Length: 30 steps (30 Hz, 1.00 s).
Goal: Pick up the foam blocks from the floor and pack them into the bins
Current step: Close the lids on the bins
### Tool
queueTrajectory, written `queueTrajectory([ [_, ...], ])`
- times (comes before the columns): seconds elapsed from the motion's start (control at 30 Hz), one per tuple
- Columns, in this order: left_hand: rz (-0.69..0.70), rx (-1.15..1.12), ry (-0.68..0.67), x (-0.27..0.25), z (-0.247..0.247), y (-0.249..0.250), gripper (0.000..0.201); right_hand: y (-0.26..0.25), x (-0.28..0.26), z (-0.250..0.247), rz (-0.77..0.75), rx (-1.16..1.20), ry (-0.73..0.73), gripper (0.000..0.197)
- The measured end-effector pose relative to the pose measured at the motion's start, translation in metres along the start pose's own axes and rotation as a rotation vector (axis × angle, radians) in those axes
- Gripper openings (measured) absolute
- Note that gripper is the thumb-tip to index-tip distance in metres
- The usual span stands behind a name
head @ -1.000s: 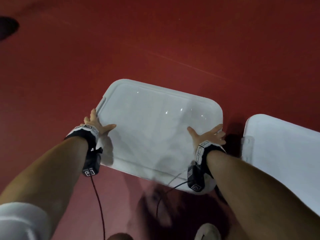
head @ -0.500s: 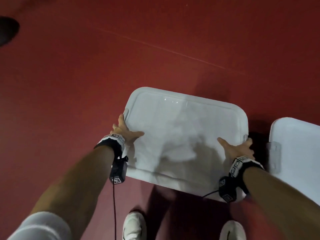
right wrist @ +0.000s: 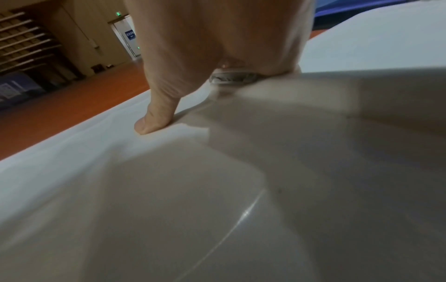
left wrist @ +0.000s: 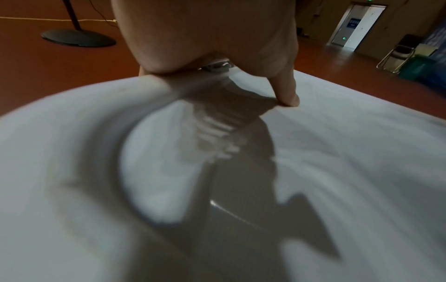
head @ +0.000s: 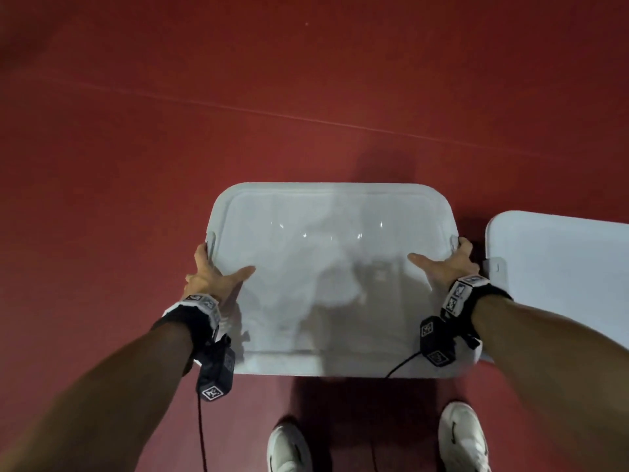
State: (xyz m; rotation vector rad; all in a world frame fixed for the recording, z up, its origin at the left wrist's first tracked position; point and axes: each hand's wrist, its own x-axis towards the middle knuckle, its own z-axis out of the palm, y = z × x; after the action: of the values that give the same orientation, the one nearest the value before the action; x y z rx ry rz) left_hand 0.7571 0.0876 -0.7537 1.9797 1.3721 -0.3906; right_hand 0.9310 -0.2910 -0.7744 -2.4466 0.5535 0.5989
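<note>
Red floor (head: 170, 165) of a large hall, with a door and a black stand base far behind in the wrist views. On this floor, just ahead of two white shoes (head: 289, 447), a white bin closed by its lid (head: 326, 274). Gripped at both short ends: left hand (head: 211, 277) at the left end of the lid, thumb laid flat on the lid top, fingers curled over the edge beside a grey latch (left wrist: 217, 66); right hand (head: 449, 267) at the right end of the lid in the same manner, thumb on top, fingers wrapped down over the edge. To the right of this lid, just beside it but not touching, a second white lid (head: 558, 284), also shut as far as can be seen.

No foam blocks visible anywhere on the floor, and the contents hidden under both lids. Judged from this: picking up probably finished, blocks probably already inside, and only closing or placing of this bin left to do.
</note>
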Motion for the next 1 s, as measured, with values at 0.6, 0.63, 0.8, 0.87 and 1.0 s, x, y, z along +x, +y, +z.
queueTrajectory([
  [0.6,0.275,0.059,-0.019,-0.197,-0.09,0.225,0.118,0.004,-0.052,-0.285,0.021,0.258,0.118,0.113],
  [0.63,0.294,0.071,-0.023,-0.21,-0.075,0.236,0.118,0.02,-0.046,-0.3,0.033,0.251,0.135,0.112],
  [0.8,0.348,0.127,-0.073,-0.269,0.014,0.282,0.118,0.109,-0.02,-0.376,0.121,0.245,0.152,0.111],
  [0.87,0.343,0.148,-0.114,-0.289,0.052,0.296,0.119,0.146,-0.006,-0.403,0.145,0.243,0.136,0.112],
  [1.0,0.319,0.187,-0.177,-0.325,0.122,0.319,0.121,0.207,0.017,-0.444,0.181,0.224,0.132,0.112],
])
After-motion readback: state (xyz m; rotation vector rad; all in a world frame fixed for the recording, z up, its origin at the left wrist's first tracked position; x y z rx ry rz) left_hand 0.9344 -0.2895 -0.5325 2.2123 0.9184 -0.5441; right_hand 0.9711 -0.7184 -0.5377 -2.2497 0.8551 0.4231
